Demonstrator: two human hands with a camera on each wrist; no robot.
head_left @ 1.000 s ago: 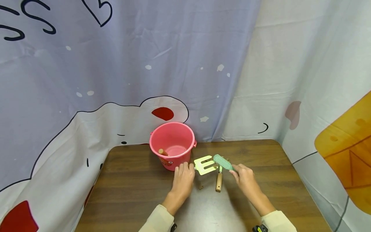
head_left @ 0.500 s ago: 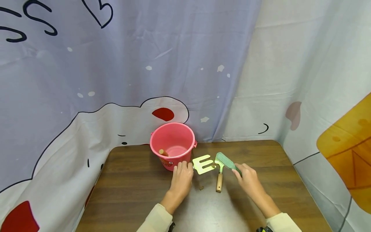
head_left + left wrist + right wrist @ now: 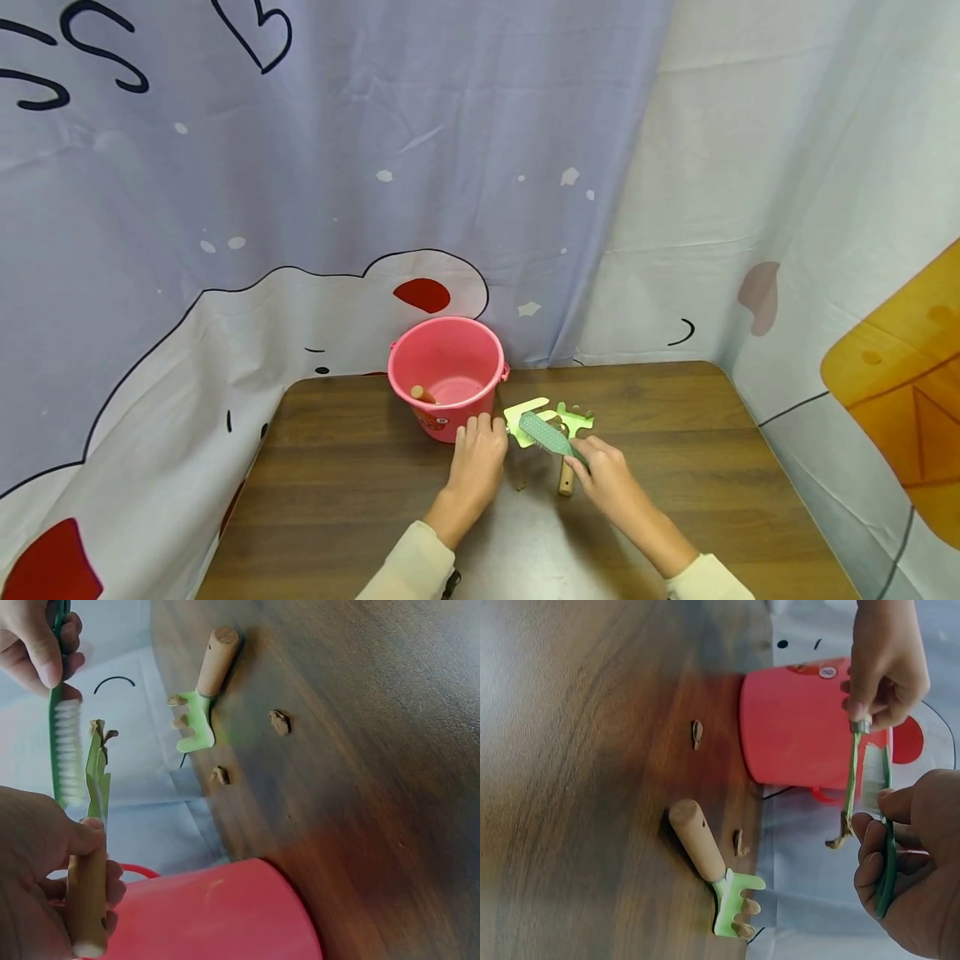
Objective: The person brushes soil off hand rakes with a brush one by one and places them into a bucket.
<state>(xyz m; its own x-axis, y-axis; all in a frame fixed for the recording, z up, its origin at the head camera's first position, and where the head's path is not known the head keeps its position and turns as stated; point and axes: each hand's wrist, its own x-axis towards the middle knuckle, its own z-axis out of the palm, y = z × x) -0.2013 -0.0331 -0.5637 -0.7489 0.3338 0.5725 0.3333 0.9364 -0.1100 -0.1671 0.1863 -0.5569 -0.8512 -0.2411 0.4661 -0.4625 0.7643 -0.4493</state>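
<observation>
My left hand (image 3: 477, 467) grips the wooden handle (image 3: 88, 900) of a pale green garden hand fork, its tines (image 3: 97, 776) raised above the table. Brown clumps cling to the tine tips. In my right hand (image 3: 609, 482) is a green brush (image 3: 543, 434) with white bristles (image 3: 69, 750). The bristles face the fork, close to it; whether they touch I cannot tell. Below lies a small green hand rake (image 3: 727, 904) with a wooden handle (image 3: 217, 664), brown bits between its teeth. Loose brown clumps (image 3: 280, 721) lie on the tabletop nearby.
A pink bucket (image 3: 468, 417) stands just beyond my left hand, with the end of a wooden handle (image 3: 422, 394) showing inside. The brown wooden table (image 3: 322, 483) ends at the back against a printed curtain (image 3: 337, 167).
My right hand moves the brush slightly right, then left and down until it overlaps the fork from above. The left hand holds the fork nearly in place, shifting slightly.
</observation>
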